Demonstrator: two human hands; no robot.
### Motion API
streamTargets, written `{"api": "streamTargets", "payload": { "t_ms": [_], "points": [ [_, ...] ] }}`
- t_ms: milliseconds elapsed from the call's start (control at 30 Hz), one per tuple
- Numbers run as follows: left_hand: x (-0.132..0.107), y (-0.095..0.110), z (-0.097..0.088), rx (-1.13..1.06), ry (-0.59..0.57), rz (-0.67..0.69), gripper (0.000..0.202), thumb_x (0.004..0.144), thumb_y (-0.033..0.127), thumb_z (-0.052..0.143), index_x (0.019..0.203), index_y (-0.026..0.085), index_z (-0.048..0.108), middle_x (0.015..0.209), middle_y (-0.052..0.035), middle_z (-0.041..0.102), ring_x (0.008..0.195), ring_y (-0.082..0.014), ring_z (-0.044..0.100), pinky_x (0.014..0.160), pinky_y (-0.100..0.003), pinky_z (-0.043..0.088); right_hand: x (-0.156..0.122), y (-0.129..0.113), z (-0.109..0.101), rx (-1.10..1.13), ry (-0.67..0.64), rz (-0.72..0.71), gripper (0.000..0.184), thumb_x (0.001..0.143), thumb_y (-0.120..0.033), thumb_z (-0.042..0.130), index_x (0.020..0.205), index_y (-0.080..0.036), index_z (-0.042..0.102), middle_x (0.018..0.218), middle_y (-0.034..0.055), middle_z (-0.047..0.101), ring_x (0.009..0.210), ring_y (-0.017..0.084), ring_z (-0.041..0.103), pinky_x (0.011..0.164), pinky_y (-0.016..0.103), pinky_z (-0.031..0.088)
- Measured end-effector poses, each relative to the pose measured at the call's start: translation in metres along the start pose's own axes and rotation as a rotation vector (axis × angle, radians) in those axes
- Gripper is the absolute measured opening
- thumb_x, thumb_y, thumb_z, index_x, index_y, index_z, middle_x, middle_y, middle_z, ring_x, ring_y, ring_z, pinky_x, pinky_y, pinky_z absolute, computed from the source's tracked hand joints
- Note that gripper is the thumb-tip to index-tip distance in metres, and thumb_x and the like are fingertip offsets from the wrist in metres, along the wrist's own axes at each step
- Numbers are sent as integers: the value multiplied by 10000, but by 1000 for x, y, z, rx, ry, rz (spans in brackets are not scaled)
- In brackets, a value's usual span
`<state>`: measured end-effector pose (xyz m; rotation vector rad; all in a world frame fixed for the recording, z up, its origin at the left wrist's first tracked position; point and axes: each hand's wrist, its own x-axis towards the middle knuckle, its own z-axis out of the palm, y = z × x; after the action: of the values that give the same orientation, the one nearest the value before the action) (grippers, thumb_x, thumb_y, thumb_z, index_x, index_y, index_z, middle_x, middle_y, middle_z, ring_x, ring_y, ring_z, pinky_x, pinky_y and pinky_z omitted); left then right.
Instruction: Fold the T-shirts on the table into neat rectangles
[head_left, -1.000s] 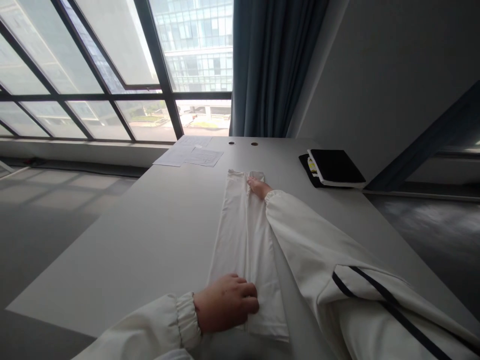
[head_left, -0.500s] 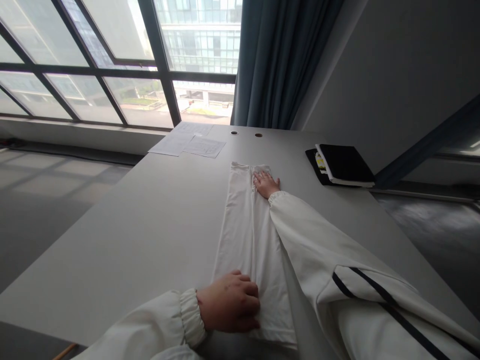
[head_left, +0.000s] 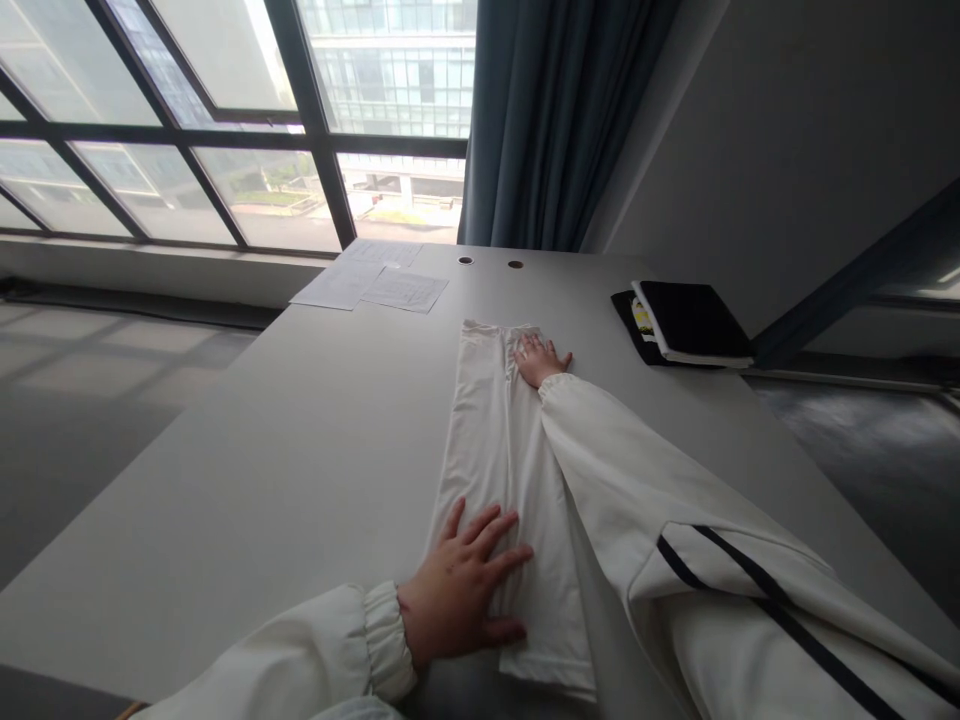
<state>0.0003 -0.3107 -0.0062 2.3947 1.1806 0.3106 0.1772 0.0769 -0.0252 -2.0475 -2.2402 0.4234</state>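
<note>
A white folded garment (head_left: 484,430) lies as a long strip on the table, its far end narrower and its near hem close to me. A crease runs down its length; I cannot tell what kind of garment it is. My left hand (head_left: 461,590) rests on the near part with fingers spread apart. At the far end, my right hand (head_left: 536,360) lies flat on the right side of the cloth, fingers apart. Neither hand grips the fabric.
The white table (head_left: 330,440) extends to both sides. Paper sheets (head_left: 405,288) lie at its far left, beside two cable holes. Black-covered books (head_left: 697,320) sit at the right edge. A blue curtain (head_left: 555,130) hangs beyond, next to a window.
My left hand has opened from curled fingers to spread ones on the cloth. My right hand has shifted slightly to the right on the far end, its fingers more spread.
</note>
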Motion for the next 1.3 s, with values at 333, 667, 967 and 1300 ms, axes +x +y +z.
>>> {"api": "streamTargets", "payload": {
  "t_ms": [333,667,967,1300],
  "points": [
    [8,-4,-1,57,-3,-7,821,1006,603,548,1679,197,311,1771,-158,173,1646,-367,119,1322,-640,78,36,22,-2,-16,53,93,685,1071,-580,209,1709,-331,205,1798,65,118,1624,377,111,1233,749,59],
    [-2,-12,-28,-54,-171,222,917,872,617,745,1649,316,362,1775,-108,204,1627,-390,200,1317,-634,137,18,45,0,275,496,-138,566,1028,-315,395,1521,-84,554,1636,218,438,1532,288,373,1292,483,270],
    [-35,-52,-89,-87,-178,104,646,773,418,906,1358,358,639,1467,-40,617,1321,-292,581,1133,-430,424,-200,75,11,484,404,-654,315,1011,-312,545,1268,-259,719,1374,121,659,1396,285,546,1214,536,428],
    [-49,-35,-52,58,-73,171,355,886,291,773,1229,335,692,1217,-33,667,1096,-232,622,1005,-383,434,-356,59,19,143,-119,-917,644,934,-386,711,1549,-264,565,1678,149,426,1574,363,344,1295,666,80]
  ]
}}
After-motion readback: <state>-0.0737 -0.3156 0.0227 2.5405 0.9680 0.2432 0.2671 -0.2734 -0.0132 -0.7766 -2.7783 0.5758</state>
